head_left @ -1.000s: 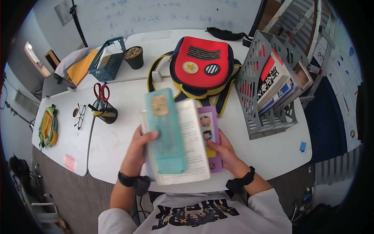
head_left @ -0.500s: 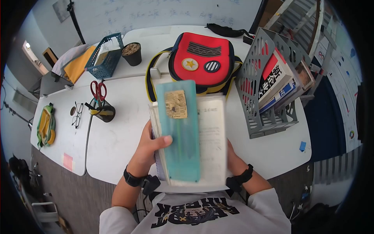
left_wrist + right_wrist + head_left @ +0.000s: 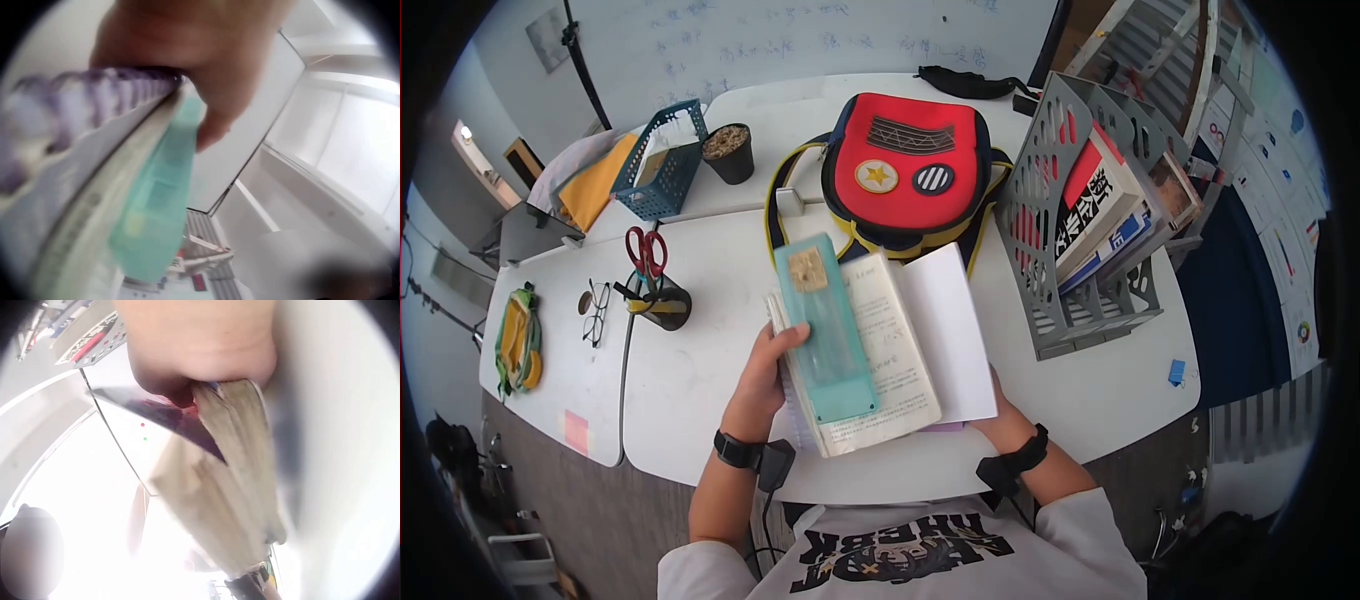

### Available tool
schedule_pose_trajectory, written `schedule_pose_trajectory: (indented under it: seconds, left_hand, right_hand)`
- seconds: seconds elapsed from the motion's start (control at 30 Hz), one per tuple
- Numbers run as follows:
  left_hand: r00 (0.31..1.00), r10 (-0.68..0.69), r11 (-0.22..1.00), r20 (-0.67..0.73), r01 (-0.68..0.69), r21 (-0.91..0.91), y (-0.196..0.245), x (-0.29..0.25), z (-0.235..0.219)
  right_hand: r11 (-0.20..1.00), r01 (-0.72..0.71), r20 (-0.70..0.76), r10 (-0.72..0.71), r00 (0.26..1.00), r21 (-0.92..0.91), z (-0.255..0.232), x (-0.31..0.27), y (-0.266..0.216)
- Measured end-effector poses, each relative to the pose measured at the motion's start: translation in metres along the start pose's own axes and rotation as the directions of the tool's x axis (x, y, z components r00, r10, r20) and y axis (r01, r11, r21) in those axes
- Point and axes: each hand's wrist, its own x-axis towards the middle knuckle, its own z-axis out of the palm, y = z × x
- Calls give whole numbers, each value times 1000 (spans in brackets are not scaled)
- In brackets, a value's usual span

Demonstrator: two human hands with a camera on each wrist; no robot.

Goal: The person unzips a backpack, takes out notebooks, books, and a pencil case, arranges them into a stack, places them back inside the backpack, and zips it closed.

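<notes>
My left hand (image 3: 762, 375) grips a stack, its thumb over a translucent teal pencil case (image 3: 840, 350) with a tan label. Beneath the case lies a book (image 3: 895, 350) with its printed text page up. Under that, a spiral notebook (image 3: 125, 94) shows its purple coil in the left wrist view. My right hand (image 3: 1000, 425) holds the lower right edge of another book, whose white page (image 3: 960, 340) lies partly under the printed one. The right wrist view shows this hand around thick page edges (image 3: 234, 425), with a dark purple cover (image 3: 181, 428) beside them; its fingertips are hidden.
Behind the stack sits a red backpack (image 3: 910, 155). A grey file rack (image 3: 1040, 200) with books stands right. At left are a pen holder with scissors (image 3: 662, 300), glasses (image 3: 595, 315) and a green-yellow pouch (image 3: 518, 340). Further back are a blue basket (image 3: 655, 185) and a pot (image 3: 732, 160).
The purple booklet with cartoon faces, seen at first in my right hand, went behind the stack. A white page now spreads out at the right. The pencil case moved right, then back left, with the left hand.
</notes>
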Motion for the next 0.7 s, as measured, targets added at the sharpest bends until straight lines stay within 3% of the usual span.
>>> schedule_pose_trajectory:
  seconds: [0.07, 0.13, 0.17, 0.23, 0.27, 0.33, 0.47, 0.53, 0.57, 0.63, 0.67, 0.7]
  left_hand:
    - [996, -86, 996, -19, 86, -2, -4, 3, -7]
    - [996, -89, 996, -29, 90, 13, -10, 6, -12]
    - [995, -90, 996, -43, 91, 24, -10, 8, -13]
    - [999, -46, 994, -19, 47, 96, -5, 9, -6]
    - [1000, -6, 985, 6, 5, 170, -2, 8, -1]
    - [1000, 5, 979, 23, -10, 203, 2, 9, 4]
    - [998, 46, 978, 35, -52, 201, -12, 11, -10]
    - [998, 47, 994, 50, -52, 94, -18, 10, -19]
    - [997, 49, 999, 60, -48, -13, -20, 8, -22]
    - [999, 39, 999, 34, -38, -16, -22, 5, -27]
    - [999, 25, 997, 31, -22, -70, -24, 6, -31]
    - [999, 12, 992, 32, -8, -122, -25, 6, -32]
  right_hand:
    - [999, 5, -16, -4, 1000, 39, 9, -3, -5]
    - [978, 4, -124, -31, 992, -209, 18, -3, -9]
    - [978, 4, -124, -31, 992, -211, 18, -2, -11]
    - [999, -34, -41, 35, 999, 15, 15, 0, -18]
    - [999, -40, -41, 40, 998, 13, 18, -1, -22]
    - [981, -167, -90, 158, 983, -101, 26, -1, -32]
    - [958, -130, -155, 93, 984, -255, 17, 1, -38]
    - [793, -19, -189, -122, 975, -608, 14, 3, -46]
    - [795, -25, -195, -119, 973, -607, 17, 2, -47]
    - [667, -11, -206, -215, 955, -745, 28, -2, -49]
    - [183, 89, -6, -464, 886, -979, 16, 0, -44]
    - [186, 89, -8, -464, 886, -978, 15, -2, -45]
